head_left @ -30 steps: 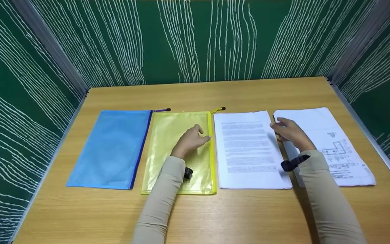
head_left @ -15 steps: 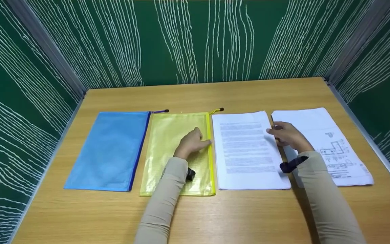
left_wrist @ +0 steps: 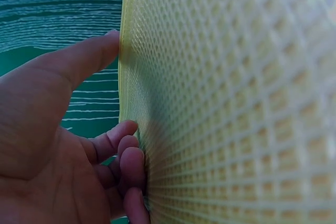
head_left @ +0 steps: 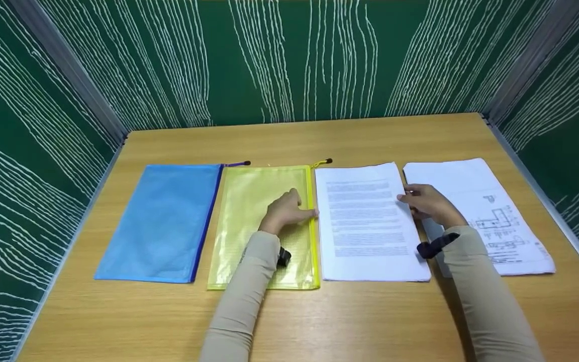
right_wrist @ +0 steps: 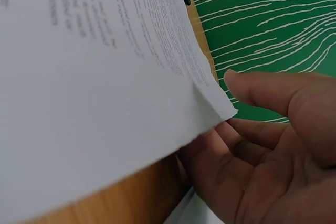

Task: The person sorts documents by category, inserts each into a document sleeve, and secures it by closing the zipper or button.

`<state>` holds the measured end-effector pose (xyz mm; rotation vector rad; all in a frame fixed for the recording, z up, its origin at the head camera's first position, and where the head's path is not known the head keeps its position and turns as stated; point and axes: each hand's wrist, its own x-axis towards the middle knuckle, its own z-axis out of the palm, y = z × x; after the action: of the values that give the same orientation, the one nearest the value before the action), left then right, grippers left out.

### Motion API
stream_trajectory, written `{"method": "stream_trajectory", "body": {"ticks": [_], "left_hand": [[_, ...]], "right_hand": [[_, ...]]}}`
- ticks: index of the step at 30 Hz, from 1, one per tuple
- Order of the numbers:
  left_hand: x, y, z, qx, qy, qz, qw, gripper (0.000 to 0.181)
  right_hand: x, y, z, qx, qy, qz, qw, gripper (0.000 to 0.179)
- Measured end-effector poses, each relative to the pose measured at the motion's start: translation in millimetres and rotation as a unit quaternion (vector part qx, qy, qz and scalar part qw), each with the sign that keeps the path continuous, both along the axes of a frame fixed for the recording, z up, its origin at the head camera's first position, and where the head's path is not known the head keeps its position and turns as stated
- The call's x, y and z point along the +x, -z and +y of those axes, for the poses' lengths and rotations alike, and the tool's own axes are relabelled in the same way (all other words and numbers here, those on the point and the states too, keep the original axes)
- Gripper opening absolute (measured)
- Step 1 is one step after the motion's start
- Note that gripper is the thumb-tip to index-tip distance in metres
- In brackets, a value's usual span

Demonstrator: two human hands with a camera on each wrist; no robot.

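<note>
My left hand lies over the yellow zip pouch, thumb extended toward the left edge of the printed text stack. In the left wrist view, its loosely bent fingers touch the mesh pouch and grip nothing. At the text stack's right edge is my right hand. Its fingers reach against and partly beneath the paper edge in the right wrist view, while its thumb stands apart from the sheet. The stack lies flat between the pouch and a second paper stack with drawings.
A blue zip pouch lies at the left of the wooden table. Green panels with white lines rise behind and at both sides. Both pouches' zip pulls point toward the back.
My left hand has shifted slightly right and nearer, bringing its thumb to the text stack's left edge. The right hand has slid a little nearer along the right edge. Papers and pouches stay put.
</note>
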<state>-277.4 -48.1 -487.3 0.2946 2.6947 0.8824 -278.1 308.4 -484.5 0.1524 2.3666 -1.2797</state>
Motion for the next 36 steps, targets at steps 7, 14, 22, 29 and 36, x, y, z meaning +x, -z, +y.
{"method": "stream_trajectory", "body": {"ticks": [7, 14, 22, 29, 36], "left_hand": [[-1.4, -1.8, -0.1, -0.013, 0.008, 0.008, 0.9999, 0.049], [-4.4, -2.0, 1.0, -0.017, 0.012, 0.008, 0.9998, 0.046], [-5.7, 1.7, 0.1, -0.008, 0.015, 0.006, 0.9998, 0.046], [-7.3, 8.0, -4.7, 0.047, 0.044, 0.000, 0.9979, 0.060], [-10.9, 15.8, -8.5, 0.148, 0.068, -0.013, 0.9865, 0.063]], "right_hand": [[-0.2, 1.3, 2.8, -0.040, -0.020, 0.007, 0.9990, 0.069], [0.6, 0.7, 7.8, -0.059, -0.028, 0.015, 0.9977, 0.068], [5.1, 4.5, 12.8, -0.071, -0.045, 0.010, 0.9964, 0.071], [10.0, 6.9, 16.1, -0.101, -0.055, -0.020, 0.9932, 0.080], [11.0, 8.7, 17.7, -0.125, -0.061, -0.012, 0.9902, 0.077]]}}
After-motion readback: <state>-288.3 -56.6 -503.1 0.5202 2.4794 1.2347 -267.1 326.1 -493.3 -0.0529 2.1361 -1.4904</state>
